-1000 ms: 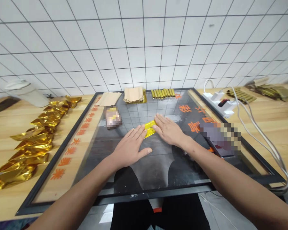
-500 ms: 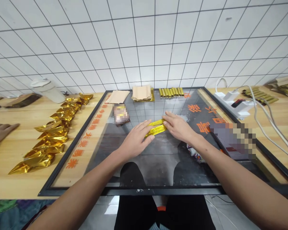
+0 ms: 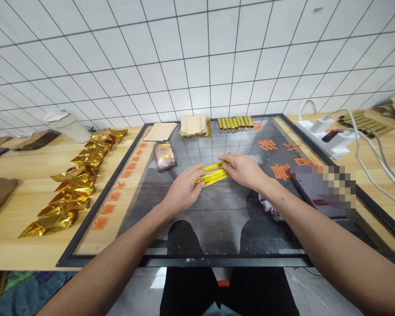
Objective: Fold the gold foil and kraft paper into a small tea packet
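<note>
Hands at the glass-topped board (image 3: 217,219) on the table: my left hand (image 3: 183,189) and right hand (image 3: 245,170), flat a second ago, now pinch the gold foil packet (image 3: 213,174) at either end, fingers curled, near the board's far middle, halfway rolled; finished gold rolls (image 3: 235,122) line the far edge
</note>
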`<state>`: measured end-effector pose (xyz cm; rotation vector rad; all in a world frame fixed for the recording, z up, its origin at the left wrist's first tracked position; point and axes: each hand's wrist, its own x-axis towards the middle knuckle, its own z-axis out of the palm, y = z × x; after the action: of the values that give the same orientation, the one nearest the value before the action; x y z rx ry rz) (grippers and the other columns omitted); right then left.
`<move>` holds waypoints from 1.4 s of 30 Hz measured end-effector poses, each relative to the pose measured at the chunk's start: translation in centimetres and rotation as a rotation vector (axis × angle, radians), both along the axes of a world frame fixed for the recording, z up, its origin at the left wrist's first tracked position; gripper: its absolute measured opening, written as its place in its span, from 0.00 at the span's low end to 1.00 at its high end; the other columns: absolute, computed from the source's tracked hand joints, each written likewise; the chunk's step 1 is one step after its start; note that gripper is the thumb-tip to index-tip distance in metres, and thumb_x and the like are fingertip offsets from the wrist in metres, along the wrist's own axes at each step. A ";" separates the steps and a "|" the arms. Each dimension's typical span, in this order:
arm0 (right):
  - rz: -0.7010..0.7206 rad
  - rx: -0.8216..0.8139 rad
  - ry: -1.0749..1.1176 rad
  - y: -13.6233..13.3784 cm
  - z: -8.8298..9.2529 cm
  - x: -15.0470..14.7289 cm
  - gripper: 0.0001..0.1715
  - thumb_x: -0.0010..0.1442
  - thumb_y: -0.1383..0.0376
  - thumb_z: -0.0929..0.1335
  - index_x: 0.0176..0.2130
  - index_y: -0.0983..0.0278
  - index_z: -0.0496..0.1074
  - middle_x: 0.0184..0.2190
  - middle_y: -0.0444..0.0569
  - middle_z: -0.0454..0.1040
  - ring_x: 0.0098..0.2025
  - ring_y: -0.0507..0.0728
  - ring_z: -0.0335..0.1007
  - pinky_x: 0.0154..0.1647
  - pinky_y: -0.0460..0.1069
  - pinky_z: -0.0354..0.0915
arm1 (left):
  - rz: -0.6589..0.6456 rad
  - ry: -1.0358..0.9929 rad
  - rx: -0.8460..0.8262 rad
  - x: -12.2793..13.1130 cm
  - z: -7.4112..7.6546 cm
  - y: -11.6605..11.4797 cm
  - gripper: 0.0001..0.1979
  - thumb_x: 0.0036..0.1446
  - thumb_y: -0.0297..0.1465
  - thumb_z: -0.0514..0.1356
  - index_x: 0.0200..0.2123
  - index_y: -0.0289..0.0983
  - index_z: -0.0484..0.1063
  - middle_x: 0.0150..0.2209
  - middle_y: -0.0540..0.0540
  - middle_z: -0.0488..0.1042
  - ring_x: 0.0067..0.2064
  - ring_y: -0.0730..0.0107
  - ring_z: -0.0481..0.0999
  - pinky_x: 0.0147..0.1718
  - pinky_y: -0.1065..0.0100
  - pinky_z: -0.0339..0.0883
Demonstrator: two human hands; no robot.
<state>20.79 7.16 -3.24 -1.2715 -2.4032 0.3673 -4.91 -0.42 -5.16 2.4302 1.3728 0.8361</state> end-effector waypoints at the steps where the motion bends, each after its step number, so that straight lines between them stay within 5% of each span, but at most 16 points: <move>1: 0.000 0.004 -0.011 0.0 0.1 0.0 0.22 0.73 0.68 0.66 0.61 0.62 0.79 0.57 0.54 0.82 0.56 0.63 0.80 0.61 0.55 0.70 | 0.003 -0.020 0.002 0.0 0.1 0.0 0.14 0.69 0.25 0.57 0.55 0.39 0.76 0.66 0.36 0.77 0.71 0.53 0.73 0.69 0.46 0.68; 8: -0.015 -0.010 -0.085 -0.3 0.7 0.1 0.18 0.73 0.64 0.69 0.58 0.60 0.82 0.51 0.53 0.80 0.50 0.62 0.80 0.56 0.53 0.70 | 0.151 -0.089 -0.064 -0.1 0.2 0.1 0.15 0.71 0.34 0.57 0.58 0.40 0.73 0.64 0.38 0.78 0.65 0.52 0.79 0.65 0.47 0.72; 18: 0.006 -0.037 -0.050 -0.5 0.6 0.3 0.08 0.69 0.64 0.71 0.47 0.59 0.80 0.51 0.51 0.77 0.48 0.62 0.79 0.56 0.55 0.71 | 0.145 -0.001 -0.025 -0.4 -0.3 0.6 0.15 0.68 0.30 0.59 0.57 0.39 0.76 0.65 0.38 0.78 0.67 0.52 0.76 0.69 0.46 0.68; 23: 0.013 -0.028 -0.041 -0.4 0.2 0.4 0.18 0.71 0.62 0.70 0.58 0.60 0.78 0.57 0.54 0.77 0.54 0.64 0.79 0.60 0.57 0.71 | 0.140 -0.009 -0.014 -0.4 -0.4 0.6 0.18 0.68 0.30 0.59 0.59 0.40 0.75 0.63 0.40 0.79 0.65 0.54 0.78 0.68 0.49 0.70; 28: 0.030 -0.020 -0.043 -0.7 0.4 0.4 0.15 0.71 0.63 0.70 0.56 0.60 0.79 0.59 0.55 0.77 0.54 0.63 0.79 0.61 0.55 0.70 | 0.136 -0.032 -0.031 -0.4 0.1 0.6 0.16 0.69 0.33 0.59 0.58 0.39 0.76 0.57 0.41 0.82 0.58 0.54 0.80 0.61 0.52 0.73; 42: 0.002 -0.052 0.002 -1.5 2.6 -0.2 0.03 0.68 0.65 0.72 0.39 0.58 0.74 0.41 0.44 0.81 0.40 0.56 0.75 0.37 0.49 0.61 | 0.173 -0.115 -0.038 -1.0 -0.2 1.1 0.22 0.66 0.36 0.61 0.62 0.41 0.75 0.53 0.44 0.80 0.54 0.55 0.80 0.56 0.56 0.73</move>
<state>20.62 5.69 -0.62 -1.2911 -2.4078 0.4342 -5.89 0.64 -5.33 2.2217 1.5563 0.9646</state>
